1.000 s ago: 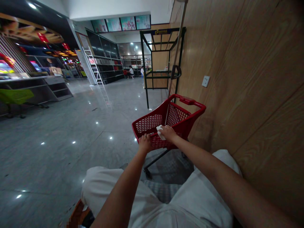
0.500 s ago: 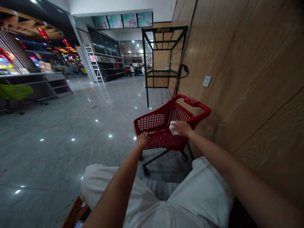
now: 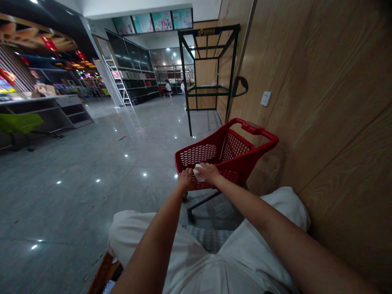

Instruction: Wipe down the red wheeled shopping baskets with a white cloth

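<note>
Wall: I see wood panelling (image 3: 321, 102) filling the whole right side, running from near to far.
Floor: grey polished tiles (image 3: 92, 171) spread left and far, with ceiling lights mirrored in them.
Rack: a black metal frame (image 3: 185, 81) stands against the wall, beyond the cart. I make out little on its shelves.
Lap: white shorts (image 3: 190, 253) fill the near bottom of my view. The person sits low beside the wall with both bare arms stretched forward.
Cart: a small red mesh cart (image 3: 199, 155) stands just ahead of the knees, close to the wall on its right. Its handle (image 3: 260, 131) is at the far right end and its dark wheels are on the floor. Both hands are on its near rim.
Chair: a green seat (image 3: 20, 122) sits far left by a long counter.
Ladder: a pale stepladder (image 3: 121, 83) leans at the shelving, far left of the rack.
Left hand: it (image 3: 185, 179) rests on the near left corner of the cart's rim. The fingers are curled down over the edge and closed on it.
Right hand: it (image 3: 210, 172) lies just right of the left hand, nearly touching it. The fingers are bent over the cloth, pressing it to the rim.
Cloth: a small white wad (image 3: 197, 173) sits on the cart's near rim between the two hands, mostly covered by the right one.
Socket: a white plate (image 3: 266, 98) is on the wall above the handle.
</note>
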`<state>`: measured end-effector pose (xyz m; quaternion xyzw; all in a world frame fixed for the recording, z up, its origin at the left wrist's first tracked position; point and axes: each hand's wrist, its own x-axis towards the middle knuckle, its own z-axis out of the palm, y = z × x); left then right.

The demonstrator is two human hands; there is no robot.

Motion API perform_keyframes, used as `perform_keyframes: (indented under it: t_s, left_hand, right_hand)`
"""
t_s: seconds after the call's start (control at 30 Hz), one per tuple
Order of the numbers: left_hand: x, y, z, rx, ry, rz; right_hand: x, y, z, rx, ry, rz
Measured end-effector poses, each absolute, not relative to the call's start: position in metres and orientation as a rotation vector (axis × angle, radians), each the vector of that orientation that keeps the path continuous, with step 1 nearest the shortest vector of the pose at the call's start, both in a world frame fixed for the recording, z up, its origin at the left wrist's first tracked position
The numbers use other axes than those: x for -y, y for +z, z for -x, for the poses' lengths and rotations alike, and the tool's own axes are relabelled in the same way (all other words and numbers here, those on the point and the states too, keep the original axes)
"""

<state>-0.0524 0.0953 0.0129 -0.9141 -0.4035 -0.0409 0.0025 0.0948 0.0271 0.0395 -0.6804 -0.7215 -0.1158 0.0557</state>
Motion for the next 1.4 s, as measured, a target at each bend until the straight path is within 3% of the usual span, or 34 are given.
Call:
perform_keyframes:
  t_s: [0.3,0.67,1.03,1.4]
  left_hand:
    - [-0.094,0.013,0.045,1.337,-0.166,2.861]
    - [-0.085,0.011,0.049,1.317,-0.222,2.86]
    - [-0.097,0.01,0.057,1.341,-0.254,2.843]
    - [-0.082,0.001,0.051,1.339,-0.347,2.815]
  right_hand:
    - [0.017,0.062,-0.212,2.166,-0.444,2.178]
    - [-0.02,0.031,-0.087,2.167,-0.393,2.075]
    - [0.051,0.074,-0.245,2.078,-0.679,2.253]
    - [-0.015,0.023,-0.069,2.065,-0.442,2.092]
